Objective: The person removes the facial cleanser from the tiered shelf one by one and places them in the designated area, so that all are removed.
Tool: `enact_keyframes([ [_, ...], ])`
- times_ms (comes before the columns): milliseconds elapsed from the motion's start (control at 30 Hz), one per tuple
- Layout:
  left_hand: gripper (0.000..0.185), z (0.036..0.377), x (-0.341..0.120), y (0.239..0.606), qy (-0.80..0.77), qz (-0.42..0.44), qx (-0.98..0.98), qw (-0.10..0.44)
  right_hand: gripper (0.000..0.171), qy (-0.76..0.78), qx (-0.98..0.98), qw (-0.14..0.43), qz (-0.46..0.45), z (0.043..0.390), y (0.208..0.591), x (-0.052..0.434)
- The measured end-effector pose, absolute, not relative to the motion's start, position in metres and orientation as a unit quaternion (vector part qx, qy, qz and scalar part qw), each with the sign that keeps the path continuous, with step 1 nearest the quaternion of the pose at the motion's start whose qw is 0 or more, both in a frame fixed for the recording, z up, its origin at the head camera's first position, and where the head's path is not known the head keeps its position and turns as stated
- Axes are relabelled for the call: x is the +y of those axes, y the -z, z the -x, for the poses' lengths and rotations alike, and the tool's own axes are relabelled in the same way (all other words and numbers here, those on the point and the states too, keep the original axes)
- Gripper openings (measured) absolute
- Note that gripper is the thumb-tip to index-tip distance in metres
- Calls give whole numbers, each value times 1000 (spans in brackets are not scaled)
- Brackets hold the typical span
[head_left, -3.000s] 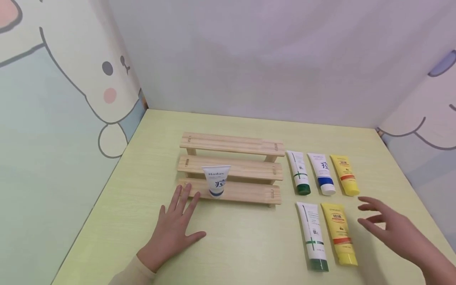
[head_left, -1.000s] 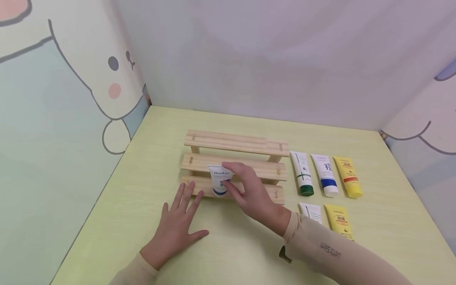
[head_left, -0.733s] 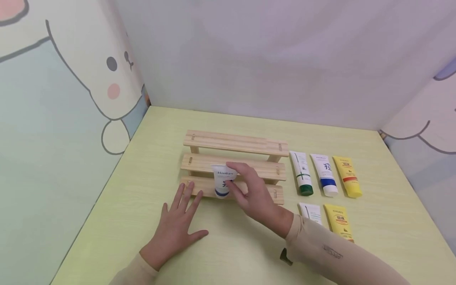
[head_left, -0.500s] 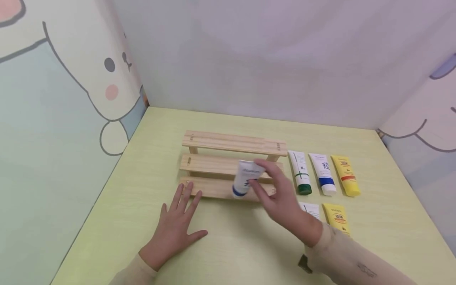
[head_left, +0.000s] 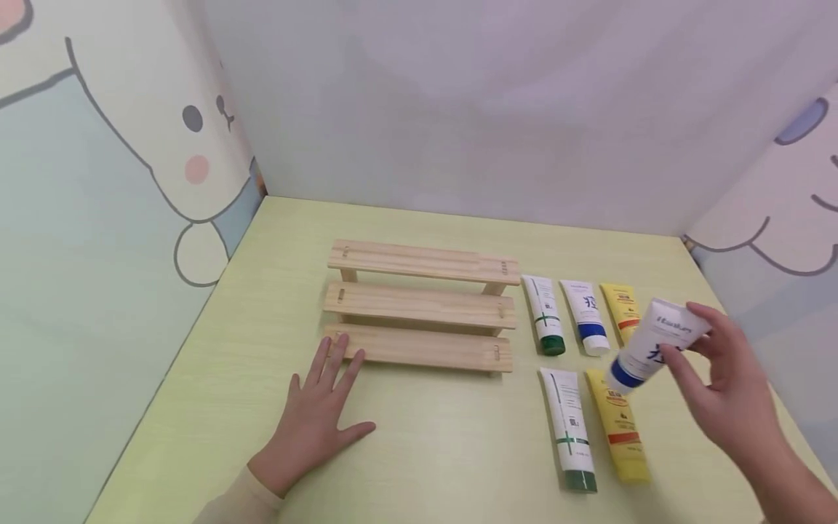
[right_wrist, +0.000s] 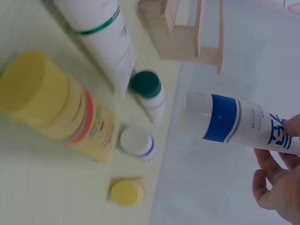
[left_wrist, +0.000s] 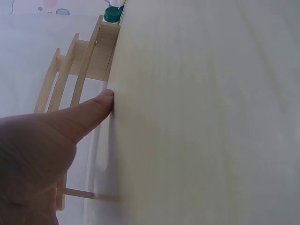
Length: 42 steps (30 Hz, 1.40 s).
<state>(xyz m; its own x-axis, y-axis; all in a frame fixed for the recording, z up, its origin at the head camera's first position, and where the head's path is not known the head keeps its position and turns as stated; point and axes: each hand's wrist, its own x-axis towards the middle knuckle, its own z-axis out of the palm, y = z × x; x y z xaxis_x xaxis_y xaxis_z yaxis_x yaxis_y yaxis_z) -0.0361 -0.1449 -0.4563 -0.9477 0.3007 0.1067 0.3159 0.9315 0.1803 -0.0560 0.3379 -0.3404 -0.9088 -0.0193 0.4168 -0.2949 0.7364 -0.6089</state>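
Observation:
My right hand (head_left: 733,393) pinches a white squeeze tube with a blue band (head_left: 655,346) between thumb and fingers. It holds the tube tilted, cap end down to the left, above the yellow tubes. In the right wrist view the same blue-banded tube (right_wrist: 234,119) hangs clear of the table. My left hand (head_left: 321,415) lies flat with fingers spread, its fingertips on the lowest step of the three-step wooden rack (head_left: 419,348). The left wrist view shows the left thumb (left_wrist: 89,112) stretched out by the table, with the rack beyond.
Back row, right of the rack: a green-capped white tube (head_left: 545,313), a blue-banded white tube (head_left: 585,316) and a yellow tube (head_left: 618,309). Nearer lie another green-capped tube (head_left: 569,429) and a larger yellow tube (head_left: 618,429). Curtain-like cloth (head_left: 458,109) surrounds the table (head_left: 419,444).
My right hand reached to the rack, took hold of the blue-banded tube standing on the lowest step, lifted it and carried it right. The left hand has stayed in place.

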Motion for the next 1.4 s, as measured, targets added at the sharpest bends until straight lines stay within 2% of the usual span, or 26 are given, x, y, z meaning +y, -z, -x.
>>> enact_keyframes([
  [167,106,36,-145,456,103,156,-982,37,66,-269,-963,4,-23,62,356,399],
  [333,106,37,-145,455,102,156,-982,35,70,-254,-949,-187,-2,66,375,430],
  [400,106,37,-145,455,102,156,-982,36,71,-262,-935,-239,2,68,382,436],
  [533,106,36,-145,455,102,157,-982,36,74,-253,-921,-296,18,73,394,443],
  [833,106,34,-144,453,104,158,-982,31,84,-240,-908,-338,62,72,406,450],
  [1000,107,33,-145,452,102,157,-982,33,89,-194,-930,-306,66,68,409,447],
  [1200,105,33,-147,450,106,159,-981,32,96,-124,-944,-295,84,61,399,434],
  [1300,104,33,-152,442,110,155,-981,34,94,-94,-957,-260,86,58,384,423],
  [1400,98,33,-158,424,113,146,-982,51,89,-67,-978,-183,70,55,367,408],
])
